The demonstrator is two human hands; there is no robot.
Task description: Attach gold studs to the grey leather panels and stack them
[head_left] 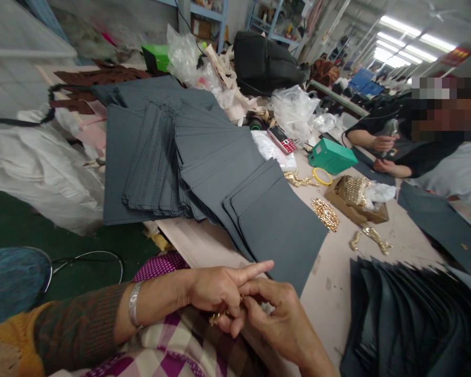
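Note:
Low in the view, my left hand (pixel 220 288) has its index finger stretched out and its other fingers curled around small gold metal pieces (pixel 215 318). Against it, my right hand (pixel 288 319) pinches with thumb and forefinger at a tiny gold bit between the two hands; its exact kind is too small to make out. Just beyond my hands lies a dark grey flat panel (pixel 282 220), at the near end of a fanned stack of similar panels (pixel 153 157). Loose gold metal pieces (pixel 325 214) lie in a pile farther right on the table.
A cardboard box (pixel 351 209) holds gold pieces and plastic. Near it are a green box (pixel 333 156), a yellow ring (pixel 322 176) and a red phone (pixel 281 140). More dark panels (pixel 408 319) stand at right. Across the table, a co-worker's hands (pixel 384 152) hold something clear.

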